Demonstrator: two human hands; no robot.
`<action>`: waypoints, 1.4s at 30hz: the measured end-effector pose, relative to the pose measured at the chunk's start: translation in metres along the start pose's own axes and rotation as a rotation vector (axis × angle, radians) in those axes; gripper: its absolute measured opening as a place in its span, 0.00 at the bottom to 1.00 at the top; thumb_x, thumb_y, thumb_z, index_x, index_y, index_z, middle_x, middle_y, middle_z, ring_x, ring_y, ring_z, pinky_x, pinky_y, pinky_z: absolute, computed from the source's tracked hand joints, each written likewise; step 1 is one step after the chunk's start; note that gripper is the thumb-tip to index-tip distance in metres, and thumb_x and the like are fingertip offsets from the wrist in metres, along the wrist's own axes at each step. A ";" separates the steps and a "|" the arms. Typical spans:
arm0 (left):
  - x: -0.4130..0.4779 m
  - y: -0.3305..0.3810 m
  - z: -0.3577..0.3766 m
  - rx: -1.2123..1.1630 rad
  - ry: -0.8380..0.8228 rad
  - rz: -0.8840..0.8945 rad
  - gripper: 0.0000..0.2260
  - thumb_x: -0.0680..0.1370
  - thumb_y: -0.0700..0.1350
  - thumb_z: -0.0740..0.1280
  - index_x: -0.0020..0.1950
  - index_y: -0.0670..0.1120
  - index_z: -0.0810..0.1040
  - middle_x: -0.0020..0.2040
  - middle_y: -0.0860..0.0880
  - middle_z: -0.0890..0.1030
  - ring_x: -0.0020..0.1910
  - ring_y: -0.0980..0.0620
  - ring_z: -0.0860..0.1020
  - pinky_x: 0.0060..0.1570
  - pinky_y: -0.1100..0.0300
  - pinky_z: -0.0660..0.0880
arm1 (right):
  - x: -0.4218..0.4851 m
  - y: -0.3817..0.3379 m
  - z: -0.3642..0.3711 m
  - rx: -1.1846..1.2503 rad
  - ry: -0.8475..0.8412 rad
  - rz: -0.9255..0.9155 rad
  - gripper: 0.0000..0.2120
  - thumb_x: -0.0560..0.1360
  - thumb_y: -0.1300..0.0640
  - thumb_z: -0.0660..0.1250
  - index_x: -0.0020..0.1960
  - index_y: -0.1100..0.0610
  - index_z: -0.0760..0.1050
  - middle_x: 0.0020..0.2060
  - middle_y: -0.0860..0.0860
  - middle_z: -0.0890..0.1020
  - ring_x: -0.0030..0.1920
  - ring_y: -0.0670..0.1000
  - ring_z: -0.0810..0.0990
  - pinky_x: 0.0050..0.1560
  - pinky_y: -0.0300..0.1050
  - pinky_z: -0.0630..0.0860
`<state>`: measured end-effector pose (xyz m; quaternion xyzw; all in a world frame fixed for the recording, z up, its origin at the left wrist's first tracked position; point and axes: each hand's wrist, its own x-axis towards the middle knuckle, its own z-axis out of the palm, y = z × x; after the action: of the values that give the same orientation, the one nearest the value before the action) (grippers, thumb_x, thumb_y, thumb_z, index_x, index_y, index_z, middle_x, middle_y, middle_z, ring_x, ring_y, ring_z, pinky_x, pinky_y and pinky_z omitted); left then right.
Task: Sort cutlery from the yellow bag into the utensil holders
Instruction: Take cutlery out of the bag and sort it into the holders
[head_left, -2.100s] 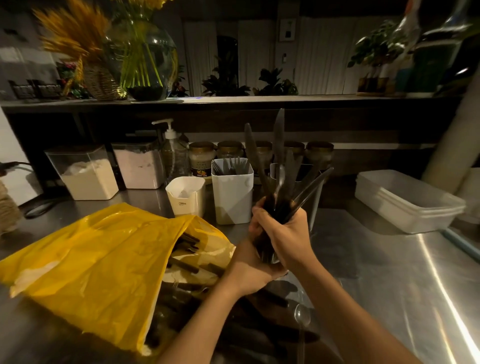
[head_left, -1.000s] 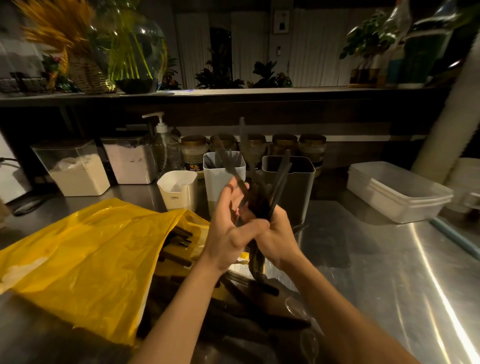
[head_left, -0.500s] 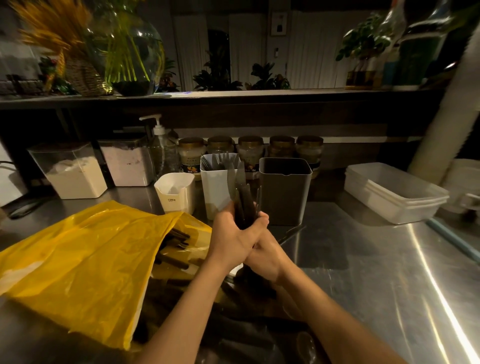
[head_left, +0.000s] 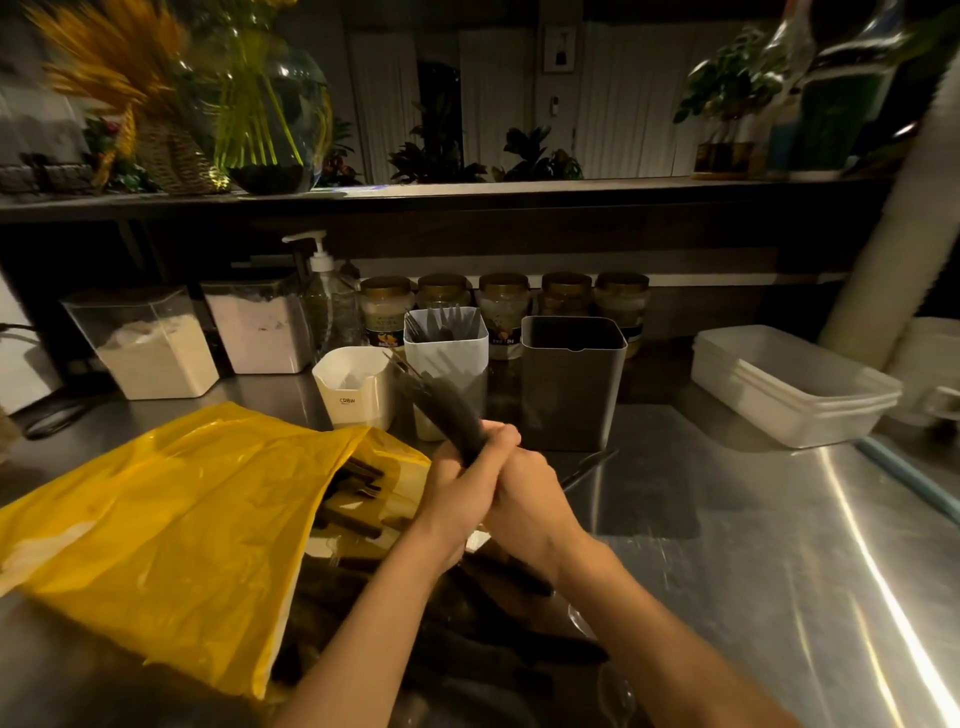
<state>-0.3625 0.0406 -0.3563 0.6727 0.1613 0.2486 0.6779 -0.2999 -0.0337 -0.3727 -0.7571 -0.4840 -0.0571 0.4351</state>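
Cutlery (head_left: 441, 410), a dark, motion-blurred bundle, juts up and to the left out of both fists, held above the counter in front of the holders. The left hand (head_left: 457, 483) is curled tight round the bundle, and the right hand (head_left: 530, 501) is pressed against it, fingers wrapped round the same handles. Behind the tips stands the white holder (head_left: 452, 364) with forks in it, the grey holder (head_left: 571, 384) to its right and a small cream cup (head_left: 358, 387) to its left. The yellow bag (head_left: 171, 530) lies to the left, mouth open towards the hands, with dark handles (head_left: 358, 483) showing inside. More loose pieces (head_left: 493, 649) lie under the forearms on the steel counter (head_left: 779, 519). Jars (head_left: 504, 301), a pump bottle (head_left: 324, 296) and white tubs (head_left: 789, 384) stand further back.
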 end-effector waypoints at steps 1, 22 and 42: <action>0.000 0.001 0.000 -0.022 0.017 0.002 0.07 0.80 0.49 0.68 0.51 0.48 0.83 0.48 0.52 0.86 0.51 0.58 0.83 0.50 0.57 0.80 | 0.000 -0.003 0.001 -0.055 0.020 -0.028 0.13 0.79 0.57 0.66 0.63 0.47 0.74 0.46 0.44 0.84 0.48 0.47 0.84 0.48 0.44 0.82; -0.003 0.016 -0.022 -0.559 -0.089 -0.046 0.14 0.86 0.48 0.54 0.55 0.49 0.79 0.64 0.51 0.82 0.68 0.48 0.77 0.72 0.44 0.67 | 0.008 -0.015 -0.037 0.788 -0.224 0.264 0.18 0.82 0.70 0.54 0.62 0.60 0.79 0.53 0.55 0.82 0.54 0.47 0.82 0.54 0.42 0.80; 0.008 0.030 -0.102 -0.363 0.276 -0.045 0.07 0.83 0.45 0.64 0.58 0.49 0.81 0.28 0.52 0.66 0.23 0.56 0.63 0.25 0.62 0.63 | 0.094 -0.050 -0.024 0.021 -0.218 0.241 0.15 0.81 0.64 0.64 0.67 0.59 0.69 0.58 0.56 0.78 0.54 0.51 0.78 0.45 0.39 0.76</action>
<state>-0.4157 0.1293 -0.3304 0.4956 0.2202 0.3478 0.7648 -0.2810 0.0207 -0.2800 -0.8070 -0.4344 0.0829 0.3915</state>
